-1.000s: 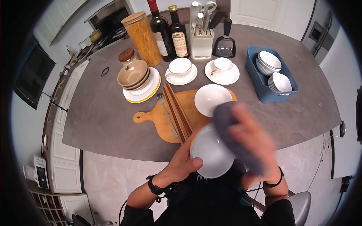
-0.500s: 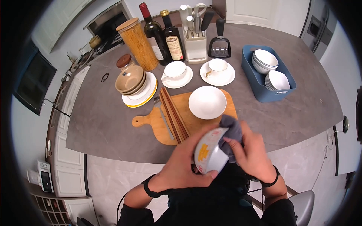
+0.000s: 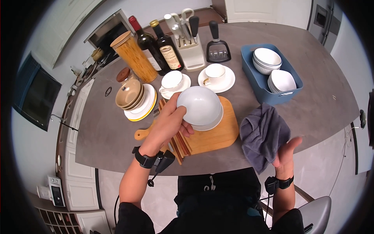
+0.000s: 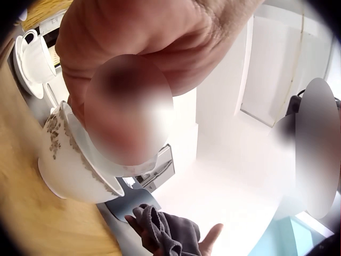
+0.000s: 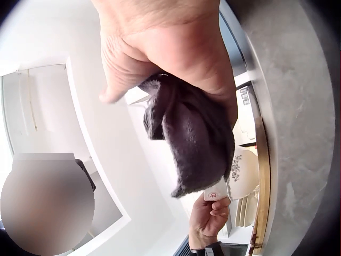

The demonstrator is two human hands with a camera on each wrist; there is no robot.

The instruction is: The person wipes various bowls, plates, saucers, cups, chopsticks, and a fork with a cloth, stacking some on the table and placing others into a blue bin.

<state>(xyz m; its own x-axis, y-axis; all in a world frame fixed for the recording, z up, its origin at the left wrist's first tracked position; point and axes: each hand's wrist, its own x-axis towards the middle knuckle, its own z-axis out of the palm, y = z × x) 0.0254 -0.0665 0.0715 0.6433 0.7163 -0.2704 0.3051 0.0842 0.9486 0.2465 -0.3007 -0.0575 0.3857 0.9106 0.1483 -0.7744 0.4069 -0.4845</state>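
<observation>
My left hand [image 3: 168, 119] grips a white bowl [image 3: 199, 104] by its near left rim, thumb over the edge. This bowl sits over a second white bowl [image 3: 217, 124], overlapping most of it in the head view. In the left wrist view the lower bowl [image 4: 80, 160] has a floral pattern on its side and stands on the wooden cutting board [image 3: 220, 138]. My right hand [image 3: 286, 154] carries a dark grey cloth [image 3: 263, 134] draped across its palm, thumb spread away. The cloth [image 5: 194, 138] covers most of the fingers.
Chopsticks [image 3: 183, 144] and a fork lie on the board's left part. Two cups on saucers, bottles and a knife block [image 3: 191, 54] stand behind. Brown bowls [image 3: 128, 95] sit on plates at left. A blue basket [image 3: 259, 87] holds white bowls at right.
The bowl moved from in front of my body, where the cloth was against it, forward over the other bowl. My right hand moved away to the right with the cloth, thumb now spread.
</observation>
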